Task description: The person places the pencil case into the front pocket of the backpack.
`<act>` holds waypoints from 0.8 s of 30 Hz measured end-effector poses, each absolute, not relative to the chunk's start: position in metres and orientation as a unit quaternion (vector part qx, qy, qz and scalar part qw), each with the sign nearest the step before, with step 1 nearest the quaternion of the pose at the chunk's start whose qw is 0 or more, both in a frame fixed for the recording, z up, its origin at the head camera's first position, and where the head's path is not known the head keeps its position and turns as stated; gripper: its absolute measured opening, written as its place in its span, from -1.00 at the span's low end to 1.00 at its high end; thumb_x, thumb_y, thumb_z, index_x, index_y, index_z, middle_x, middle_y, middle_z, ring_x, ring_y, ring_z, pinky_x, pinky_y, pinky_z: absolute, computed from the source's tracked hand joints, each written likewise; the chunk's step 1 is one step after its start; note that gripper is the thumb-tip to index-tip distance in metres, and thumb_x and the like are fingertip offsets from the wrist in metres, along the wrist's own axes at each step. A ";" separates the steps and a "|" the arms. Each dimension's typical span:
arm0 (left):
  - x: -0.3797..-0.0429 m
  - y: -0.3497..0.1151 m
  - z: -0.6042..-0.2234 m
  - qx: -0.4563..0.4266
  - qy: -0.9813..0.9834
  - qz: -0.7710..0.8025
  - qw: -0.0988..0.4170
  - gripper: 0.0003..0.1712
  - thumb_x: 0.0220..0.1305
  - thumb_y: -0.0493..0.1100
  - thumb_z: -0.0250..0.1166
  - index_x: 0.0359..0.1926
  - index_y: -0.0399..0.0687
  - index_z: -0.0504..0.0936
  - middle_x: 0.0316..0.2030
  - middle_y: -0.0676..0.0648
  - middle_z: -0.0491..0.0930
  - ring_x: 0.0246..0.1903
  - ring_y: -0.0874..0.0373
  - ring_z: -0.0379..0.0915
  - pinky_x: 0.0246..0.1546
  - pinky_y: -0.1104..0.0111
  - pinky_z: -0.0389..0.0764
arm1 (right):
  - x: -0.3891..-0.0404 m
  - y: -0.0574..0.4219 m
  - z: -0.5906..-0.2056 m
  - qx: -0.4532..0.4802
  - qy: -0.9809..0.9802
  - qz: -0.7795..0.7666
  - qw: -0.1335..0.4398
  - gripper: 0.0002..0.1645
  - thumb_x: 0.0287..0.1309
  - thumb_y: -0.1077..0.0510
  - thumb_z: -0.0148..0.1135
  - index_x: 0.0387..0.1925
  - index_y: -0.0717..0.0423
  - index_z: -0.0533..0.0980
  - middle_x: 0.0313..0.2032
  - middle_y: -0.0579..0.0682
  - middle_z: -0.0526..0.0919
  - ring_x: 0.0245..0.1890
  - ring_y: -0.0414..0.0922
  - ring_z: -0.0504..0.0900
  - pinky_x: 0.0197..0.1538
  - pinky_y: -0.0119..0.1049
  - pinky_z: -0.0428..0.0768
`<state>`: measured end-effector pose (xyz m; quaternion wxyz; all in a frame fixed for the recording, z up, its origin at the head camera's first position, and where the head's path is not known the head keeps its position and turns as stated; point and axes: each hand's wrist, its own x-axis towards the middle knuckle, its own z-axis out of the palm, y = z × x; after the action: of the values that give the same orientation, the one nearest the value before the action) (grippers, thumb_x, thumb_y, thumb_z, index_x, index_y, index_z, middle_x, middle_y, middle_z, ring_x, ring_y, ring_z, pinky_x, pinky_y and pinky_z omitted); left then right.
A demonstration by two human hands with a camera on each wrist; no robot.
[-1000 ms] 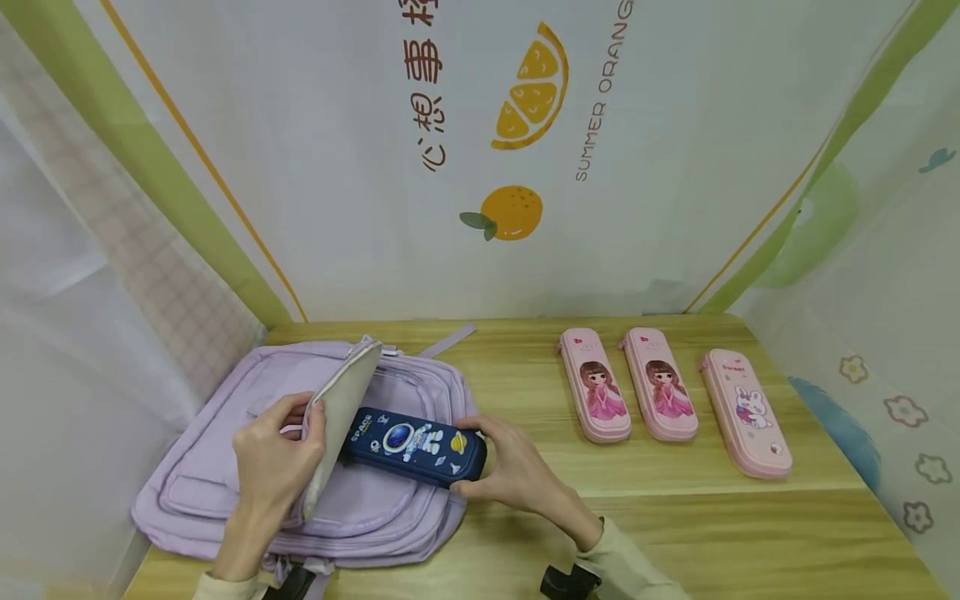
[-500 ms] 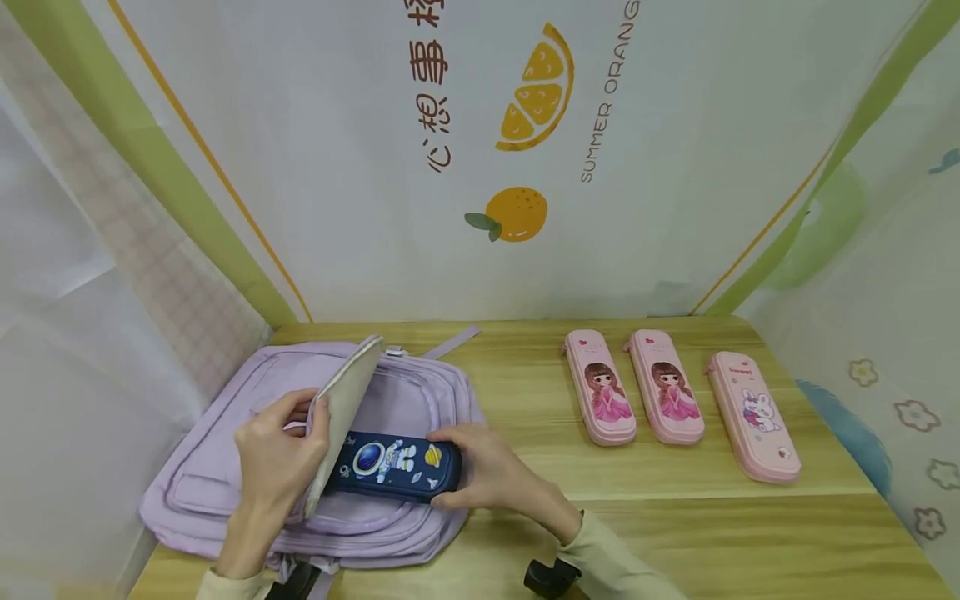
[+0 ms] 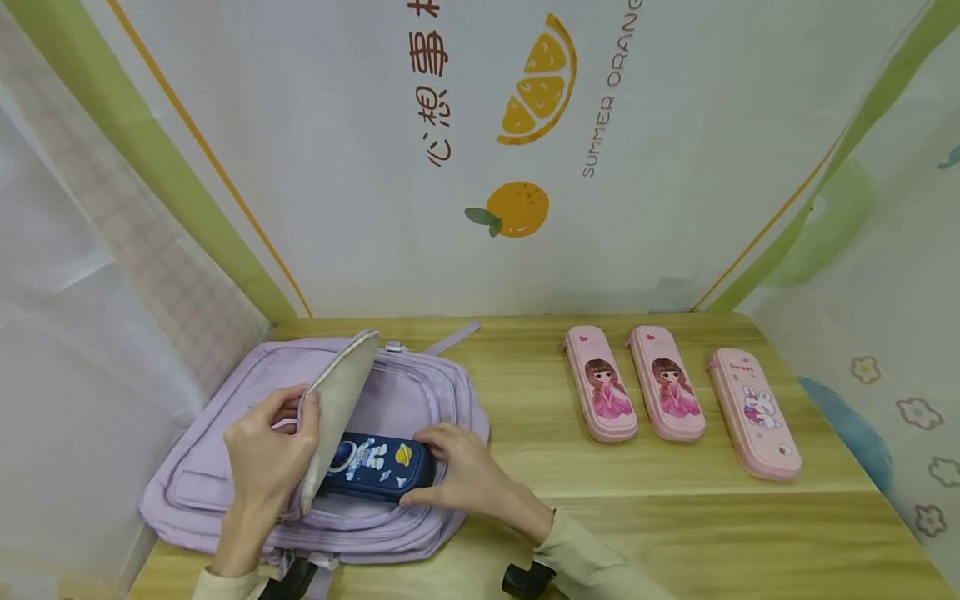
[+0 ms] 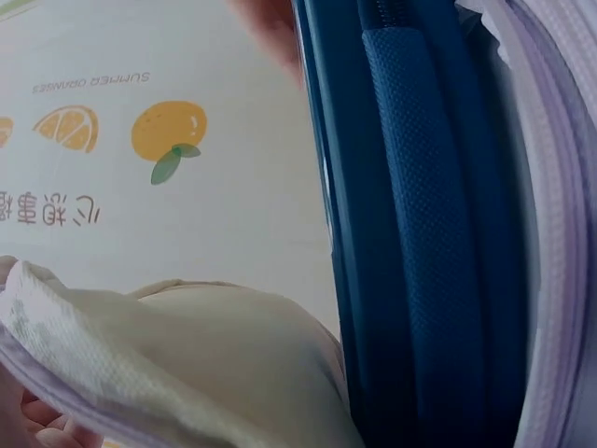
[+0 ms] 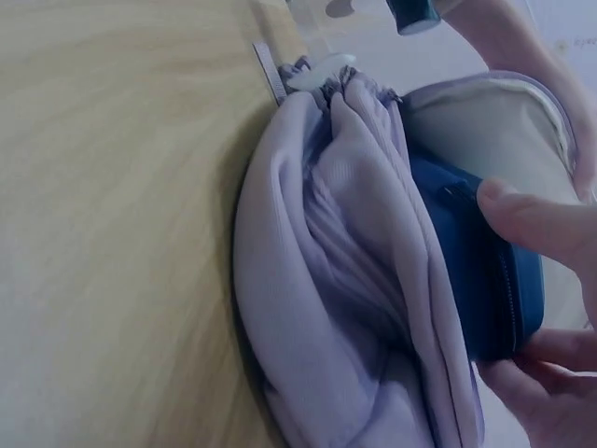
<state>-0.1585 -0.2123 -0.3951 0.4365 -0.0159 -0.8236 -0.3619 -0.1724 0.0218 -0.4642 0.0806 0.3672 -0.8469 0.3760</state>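
A lavender backpack (image 3: 210, 450) lies flat on the left of the table. My left hand (image 3: 270, 454) pinches the edge of its pale-lined pocket flap (image 3: 341, 408) and holds it raised. My right hand (image 3: 472, 475) grips the right end of a navy pencil case (image 3: 382, 467) printed with an astronaut and a planet. The case's left end is hidden behind the flap. In the right wrist view, the thumb and fingers lie on opposite sides of the blue case (image 5: 476, 261). The left wrist view shows the case (image 4: 420, 224) close up, beside the lavender zip edge (image 4: 555, 224).
Two pink pencil cases with a girl print, one at the left (image 3: 600, 383) and one beside it (image 3: 666, 383), lie on the wooden table (image 3: 675, 533). Farther right is a pink rabbit pencil case (image 3: 753, 414). A printed curtain (image 3: 360, 250) hangs behind the table.
My right hand has moved left with the navy pencil case, sliding it farther under the flap, so less of its print shows. My left hand keeps the flap raised.
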 end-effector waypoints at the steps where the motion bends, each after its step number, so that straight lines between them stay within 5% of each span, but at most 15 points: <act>1: -0.159 -0.214 -0.395 -0.013 -0.822 -0.366 0.436 -0.90 0.00 -0.29 0.29 -0.42 -0.20 0.70 -0.64 -0.14 0.63 -0.60 0.72 0.36 -0.58 0.81 0.41 | -0.172 0.020 -0.464 0.362 -0.851 0.372 0.080 -0.15 -0.39 -0.29 0.48 -0.03 0.06 0.49 -0.07 -0.14 0.54 -0.06 -0.29 0.48 0.05 -0.38 0.45; 8: -0.160 -0.222 -0.397 0.013 -0.828 -0.372 0.419 -0.88 0.03 -0.26 0.29 -0.41 -0.23 0.69 -0.63 -0.14 0.63 -0.62 0.71 0.37 -0.58 0.80 0.42 | -0.172 0.006 -0.460 0.326 -0.866 0.373 0.061 -0.15 -0.36 -0.26 0.48 0.02 0.04 0.51 -0.10 -0.12 0.50 -0.27 -0.32 0.49 -0.09 -0.43 0.42; 12: -0.160 -0.224 -0.398 0.023 -0.827 -0.377 0.416 -0.88 0.04 -0.26 0.29 -0.40 -0.22 0.69 -0.64 -0.14 0.63 -0.63 0.70 0.37 -0.59 0.80 0.42 | -0.170 -0.002 -0.460 0.302 -0.868 0.392 0.036 -0.17 -0.35 -0.20 0.50 0.03 0.07 0.50 -0.14 -0.09 0.50 -0.37 -0.37 0.55 -0.01 -0.39 0.42; 18: -0.160 -0.221 -0.401 0.020 -0.821 -0.394 0.414 -0.89 0.04 -0.27 0.29 -0.39 -0.21 0.70 -0.66 -0.14 0.62 -0.64 0.68 0.38 -0.59 0.80 0.43 | -0.169 -0.012 -0.461 0.266 -0.831 0.486 -0.054 -0.25 -0.34 0.06 0.55 0.00 0.20 0.48 -0.16 0.01 0.50 -0.28 -0.28 0.62 -0.25 -0.62 0.56; 24: -0.159 -0.222 -0.403 0.021 -0.821 -0.394 0.414 -0.89 0.03 -0.27 0.29 -0.39 -0.21 0.69 -0.66 -0.14 0.62 -0.64 0.68 0.39 -0.59 0.79 0.43 | -0.170 -0.020 -0.463 0.258 -0.820 0.505 -0.075 -0.37 -0.23 0.25 0.47 -0.01 0.26 0.48 -0.13 0.09 0.52 -0.23 -0.22 0.64 -0.22 -0.57 0.58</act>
<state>-0.1594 -0.2218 -0.4034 0.4137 0.0212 -0.8206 -0.3936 -0.1699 -0.0198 -0.4625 -0.0751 0.2583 -0.8202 0.5049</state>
